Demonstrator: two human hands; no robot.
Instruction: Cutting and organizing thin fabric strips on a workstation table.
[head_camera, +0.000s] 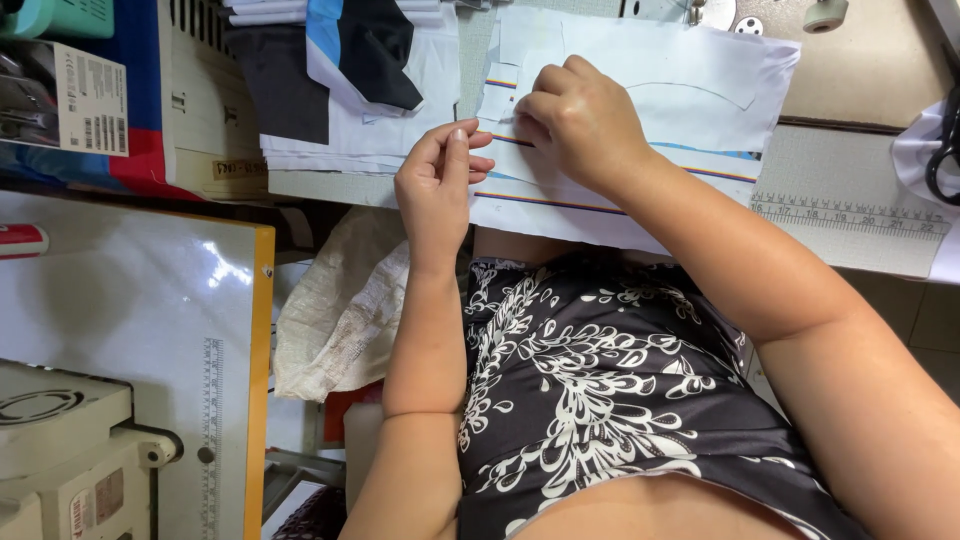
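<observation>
**White fabric piece pinched between both hands at the counter edge**

White fabric piece (640, 110) with coloured stripes lies flat on the counter (850, 170), its near edge hanging just over the counter's front.

1. Right hand (580, 125): the fingers are curled down and closed onto the fabric near a small striped corner tab (497, 95). The fingertips themselves are hidden under the knuckles, so the exact grip cannot be told. The hand presses the cloth against the counter, which appears to keep the layers from shifting.

2. Left hand (437, 180): the fingers are drawn narrowly together, thumb against forefinger, touching the left edge of the same fabric along a stripe. This reads as a fine pinch on the edge, probably for aligning or folding it.

3. Hand spacing: both hands sit close together, almost touching, at the fabric's left end. The rest of the piece lies unsupported to the right.

Surroundings:
- A stack of cut fabric pieces (350, 70) in white, black and blue rests just left of the work, within reach.
- A printed ruler strip (850, 215) runs along the counter's front edge at right.
- A white board with an orange rim (130, 300) sits lower left, well apart.
</observation>
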